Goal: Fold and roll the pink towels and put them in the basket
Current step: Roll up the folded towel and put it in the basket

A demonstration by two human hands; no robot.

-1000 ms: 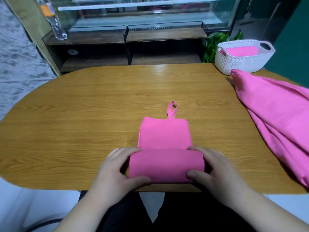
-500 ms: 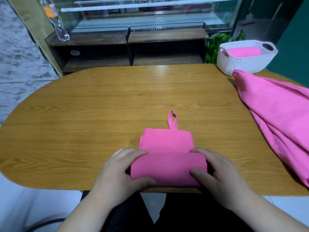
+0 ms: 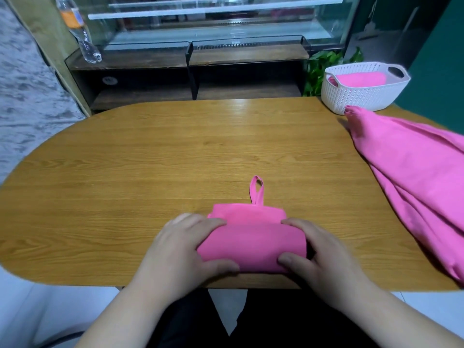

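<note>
A folded pink towel [image 3: 251, 244] lies near the front edge of the wooden table [image 3: 150, 172], rolled most of the way up. Only a short flat strip and its hanging loop [image 3: 256, 190] stick out beyond the roll. My left hand [image 3: 183, 249] grips the roll's left end, fingers over the top and thumb at the near side. My right hand [image 3: 319, 257] grips the right end the same way. A white woven basket [image 3: 361, 96] stands at the far right corner with one rolled pink towel [image 3: 359, 79] inside. More loose pink towels [image 3: 421, 177] lie heaped along the right side.
Behind the table stands a dark shelf unit under a glass display case [image 3: 213, 28]. A plastic bottle [image 3: 80, 31] leans on its left end. Green leaves [image 3: 324, 64] show beside the basket. The loose towels hang over the table's right edge.
Both hands have rolled the towel further away from me. The flat strip beyond the roll has grown much shorter, and the roll is thicker.
</note>
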